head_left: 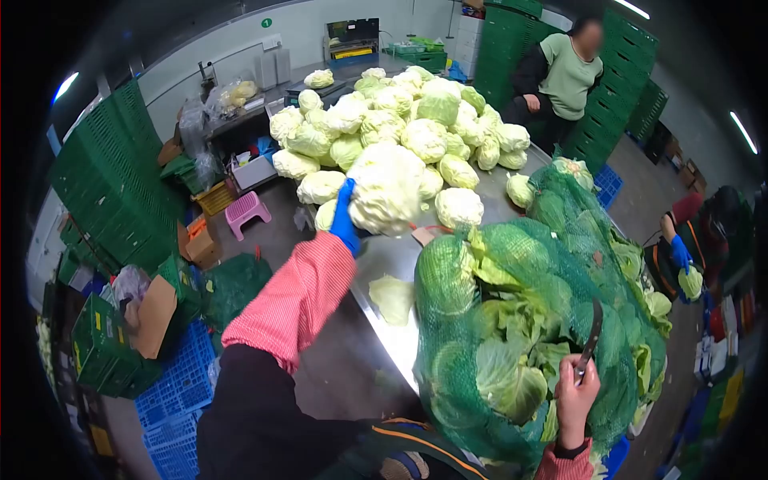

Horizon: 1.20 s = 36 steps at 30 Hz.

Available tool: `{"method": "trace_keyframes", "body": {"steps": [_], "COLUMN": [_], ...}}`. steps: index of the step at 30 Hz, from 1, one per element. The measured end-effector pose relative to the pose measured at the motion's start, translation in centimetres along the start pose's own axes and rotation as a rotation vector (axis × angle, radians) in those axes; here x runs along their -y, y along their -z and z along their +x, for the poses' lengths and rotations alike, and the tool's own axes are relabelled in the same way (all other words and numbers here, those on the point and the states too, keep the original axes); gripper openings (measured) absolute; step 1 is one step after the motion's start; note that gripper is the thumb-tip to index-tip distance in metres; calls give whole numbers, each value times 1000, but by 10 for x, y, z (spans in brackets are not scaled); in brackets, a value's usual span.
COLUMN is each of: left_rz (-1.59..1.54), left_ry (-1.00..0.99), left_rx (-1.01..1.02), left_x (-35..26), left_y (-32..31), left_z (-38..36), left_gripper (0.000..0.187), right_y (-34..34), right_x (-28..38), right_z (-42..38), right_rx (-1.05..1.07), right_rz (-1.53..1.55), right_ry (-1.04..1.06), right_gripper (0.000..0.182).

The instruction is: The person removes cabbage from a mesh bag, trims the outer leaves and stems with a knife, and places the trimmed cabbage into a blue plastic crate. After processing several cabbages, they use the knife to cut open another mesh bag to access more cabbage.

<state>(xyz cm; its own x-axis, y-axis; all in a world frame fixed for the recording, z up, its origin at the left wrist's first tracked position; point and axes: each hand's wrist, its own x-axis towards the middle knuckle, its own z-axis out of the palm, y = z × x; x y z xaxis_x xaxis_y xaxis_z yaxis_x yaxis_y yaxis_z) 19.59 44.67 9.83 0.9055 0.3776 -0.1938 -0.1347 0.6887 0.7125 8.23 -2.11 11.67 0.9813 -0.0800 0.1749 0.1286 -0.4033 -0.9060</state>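
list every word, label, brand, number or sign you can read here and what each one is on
"1": on the round green sign on the back wall.
Small yellow marks on the dark green crate at lower left: too small and blurred to read, if they are text at all.
Small pale marks on the tall crate stack at right: too small to read.
No other word, brand or number is legible.

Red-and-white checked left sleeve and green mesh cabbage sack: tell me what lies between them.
Grey floor, then the shiny metal table with a loose pale-green leaf, in the head view.
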Motion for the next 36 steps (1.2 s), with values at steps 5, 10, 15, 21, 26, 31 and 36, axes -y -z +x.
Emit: {"method": "trace_keyframes", "body": {"steps": [5, 10, 15, 21, 26, 31, 36], "left_rz": [335, 1189, 2030, 2480, 984, 737, 808], "left_ry": [-648, -747, -367, -771, -640, -533, 71], "left_rx": [-204, -558, -478, -257, 152, 818, 1286], "left_x": [-52, -74, -54, -51, 42, 140, 243], "left_y": [99, 134, 146, 244, 36, -86, -179], "left_z": [165, 240, 269, 329, 117, -89, -243], "left_gripper": [60, 94, 79, 44, 39, 42, 32], "right_y": [-16, -23, -34, -8, 55, 120, 168], "right_x": [-14, -57, -48, -34, -59, -111, -198], "right_z": [0, 2, 3, -14, -76, -173, -230], "right_rx": [-30, -11, -4, -121, -335, -159, -142], "right_rz": [-66, -209, -238, -242, -320, -577, -766], "right_ry": [-176, -61, -143, -111, 65, 103, -293], "right_gripper": [6, 7, 6, 11, 21, 24, 40]}}
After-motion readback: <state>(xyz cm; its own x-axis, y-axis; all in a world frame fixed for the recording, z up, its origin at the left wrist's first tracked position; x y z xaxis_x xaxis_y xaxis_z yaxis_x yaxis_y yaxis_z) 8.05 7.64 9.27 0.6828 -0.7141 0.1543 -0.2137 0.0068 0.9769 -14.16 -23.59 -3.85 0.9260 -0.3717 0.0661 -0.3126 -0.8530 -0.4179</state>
